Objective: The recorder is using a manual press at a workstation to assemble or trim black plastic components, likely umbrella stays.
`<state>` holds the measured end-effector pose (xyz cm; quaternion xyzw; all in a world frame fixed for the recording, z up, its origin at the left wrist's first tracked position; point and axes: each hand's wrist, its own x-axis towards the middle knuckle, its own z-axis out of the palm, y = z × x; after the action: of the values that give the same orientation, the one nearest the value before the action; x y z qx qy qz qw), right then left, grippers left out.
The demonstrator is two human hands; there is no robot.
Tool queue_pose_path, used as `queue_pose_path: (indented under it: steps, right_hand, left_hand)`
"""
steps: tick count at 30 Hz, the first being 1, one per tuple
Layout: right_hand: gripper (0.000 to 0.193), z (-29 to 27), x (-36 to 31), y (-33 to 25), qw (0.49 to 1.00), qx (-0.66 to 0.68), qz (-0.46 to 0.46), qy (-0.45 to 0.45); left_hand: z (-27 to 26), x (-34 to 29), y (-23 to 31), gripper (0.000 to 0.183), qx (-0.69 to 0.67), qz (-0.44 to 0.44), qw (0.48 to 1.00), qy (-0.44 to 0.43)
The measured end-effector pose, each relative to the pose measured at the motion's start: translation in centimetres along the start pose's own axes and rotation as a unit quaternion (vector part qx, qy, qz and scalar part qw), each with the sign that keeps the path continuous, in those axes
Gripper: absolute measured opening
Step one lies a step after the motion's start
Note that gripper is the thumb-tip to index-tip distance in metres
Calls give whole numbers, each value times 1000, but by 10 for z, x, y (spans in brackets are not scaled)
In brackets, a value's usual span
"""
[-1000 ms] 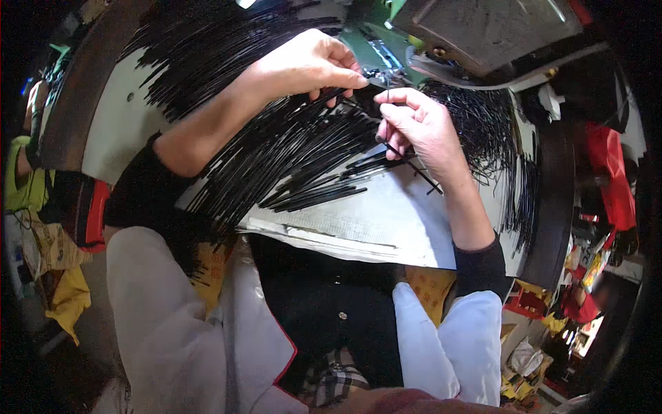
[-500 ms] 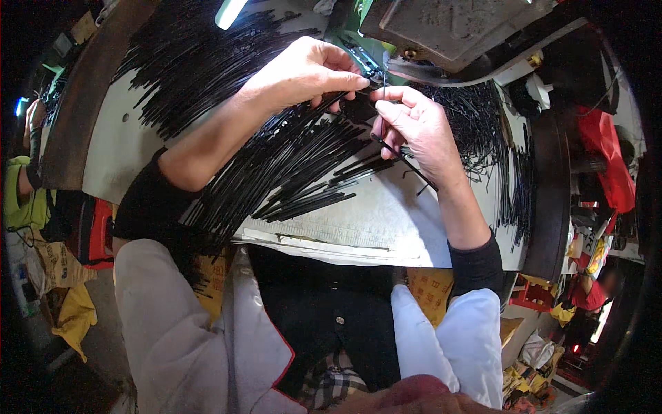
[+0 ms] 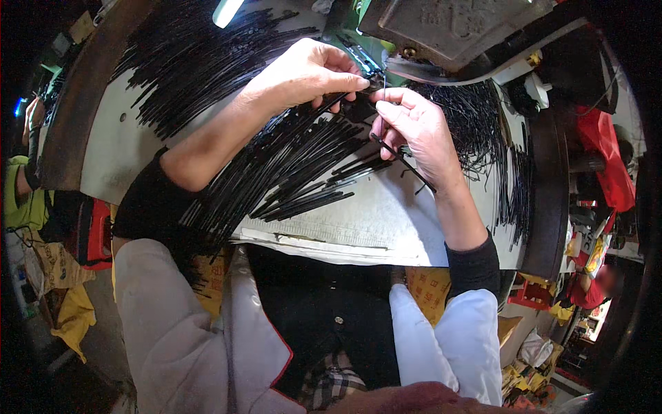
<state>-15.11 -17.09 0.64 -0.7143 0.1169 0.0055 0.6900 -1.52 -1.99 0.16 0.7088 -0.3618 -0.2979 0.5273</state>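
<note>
My left hand [image 3: 310,72] is closed in a pinch on a thin black strip, thumb and forefinger together just left of the needle area of a machine [image 3: 452,31] that looks like a sewing machine. Close beside it on the right, my right hand [image 3: 422,131] has its fingers closed on a black strip [image 3: 408,164], whose length slants down across the palm toward the wrist. The strip's far end, near the needle, is partly hidden by my fingers. Beneath both hands lies a fanned pile of black strips [image 3: 296,162].
Another dense heap of black strips [image 3: 196,65] covers the far left, and tangled strips [image 3: 469,124] lie right of the machine. The white work surface [image 3: 407,221] curves toward my lap. A red bag [image 3: 607,159] hangs at right. Other people appear at both side edges.
Both hands hold nearly the same position and grip on the strips. The whole view has shifted very slightly.
</note>
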Motion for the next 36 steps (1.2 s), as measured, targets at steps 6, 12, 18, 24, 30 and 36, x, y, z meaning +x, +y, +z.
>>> queue_pose_path:
  steps: [6,12,18,24,30,36]
  right_hand:
    - [24,-1,3,2,1000,-15,-2,-3]
    - [23,-1,2,1,999,-43,-12,1]
    - [24,-3,2,0,999,-46,-5,5]
    - [26,-4,1,-2,999,-54,-3,1]
    - [28,-6,0,-1,1000,-10,-6,-6]
    - [28,-5,-1,-4,999,-33,-5,-10]
  left_hand:
    - [1,-1,1,22,18,3,1000,1]
    - [2,-3,6,26,50,13,999,0]
    - [2,1,0,27,37,17,999,-4]
    - [0,0,3,30,-3,-16,1000,-19]
    - [0,0,1,24,-26,-22,999,-27]
    - [0,0,2,21,-37,-17,999,-27]
